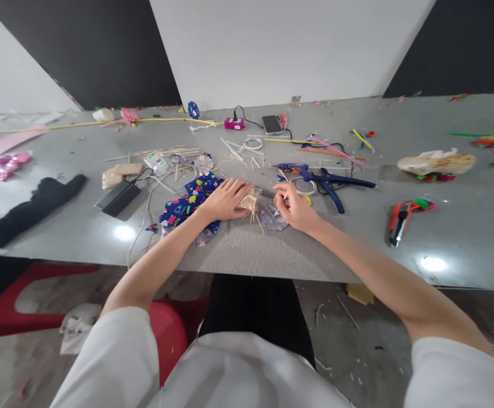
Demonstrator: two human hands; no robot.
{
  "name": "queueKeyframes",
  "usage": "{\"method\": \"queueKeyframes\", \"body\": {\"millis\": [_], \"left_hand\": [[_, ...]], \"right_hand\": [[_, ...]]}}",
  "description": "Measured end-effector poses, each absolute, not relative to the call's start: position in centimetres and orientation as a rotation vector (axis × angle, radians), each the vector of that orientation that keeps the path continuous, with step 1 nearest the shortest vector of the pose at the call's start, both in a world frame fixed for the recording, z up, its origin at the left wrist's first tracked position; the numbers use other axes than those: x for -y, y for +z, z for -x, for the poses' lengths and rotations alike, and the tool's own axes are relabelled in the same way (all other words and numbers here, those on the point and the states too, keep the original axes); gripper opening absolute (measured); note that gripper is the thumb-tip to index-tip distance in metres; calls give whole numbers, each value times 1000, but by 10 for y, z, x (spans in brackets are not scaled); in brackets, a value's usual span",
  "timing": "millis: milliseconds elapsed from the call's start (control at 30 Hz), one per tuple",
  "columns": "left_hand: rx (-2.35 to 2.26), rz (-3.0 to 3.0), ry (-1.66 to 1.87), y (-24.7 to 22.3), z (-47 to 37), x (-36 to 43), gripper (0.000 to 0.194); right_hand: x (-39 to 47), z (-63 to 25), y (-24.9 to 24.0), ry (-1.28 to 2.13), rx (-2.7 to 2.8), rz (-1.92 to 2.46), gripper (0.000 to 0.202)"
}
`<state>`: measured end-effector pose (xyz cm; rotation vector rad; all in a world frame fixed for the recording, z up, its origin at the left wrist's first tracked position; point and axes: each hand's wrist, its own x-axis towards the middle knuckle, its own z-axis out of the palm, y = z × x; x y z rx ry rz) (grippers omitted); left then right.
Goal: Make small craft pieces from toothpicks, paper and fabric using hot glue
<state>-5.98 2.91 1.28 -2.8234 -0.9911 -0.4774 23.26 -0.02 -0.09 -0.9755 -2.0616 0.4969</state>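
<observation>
My left hand [229, 199] lies over a bundle of thin wooden sticks [252, 203], its fingers bent around the near end. Blue patterned fabric [183, 209] lies under and left of that hand. My right hand [293, 205] is closed in a pinch just right of the bundle; what it holds, if anything, is too small to make out. A round greyish patterned piece [273, 219] lies beneath the right fingers. Behind the right hand is a blue-handled tool [329, 184], beside a blue glue gun [292, 168].
A black box [119, 198] with a cable and a black cloth [30, 212] lie left. A phone [271, 124] and a purple power block [234, 123] are at the back. A red and black cutter [399, 224] lies right, below a wrapped bundle [436, 164].
</observation>
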Motion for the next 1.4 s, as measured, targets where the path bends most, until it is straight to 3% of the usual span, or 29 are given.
{"method": "queueKeyframes", "body": {"millis": [300,733,1133,1333,1400], "left_hand": [[900,2762,-363,13,57,-14,90],[725,2663,-749,11,54,-13,70],[762,2658,-532,11,49,-9,45],[870,2678,-700,11,47,-12,67],[895,2648,-720,15,49,-13,62]], "right_hand": [[-2,-235,2,544,2065,994,28],[2,-237,6,532,2102,1032,29],[1,-237,4,511,2114,1012,29],[1,-237,7,530,2113,1027,30],[2,-236,8,528,2115,1034,30]]}}
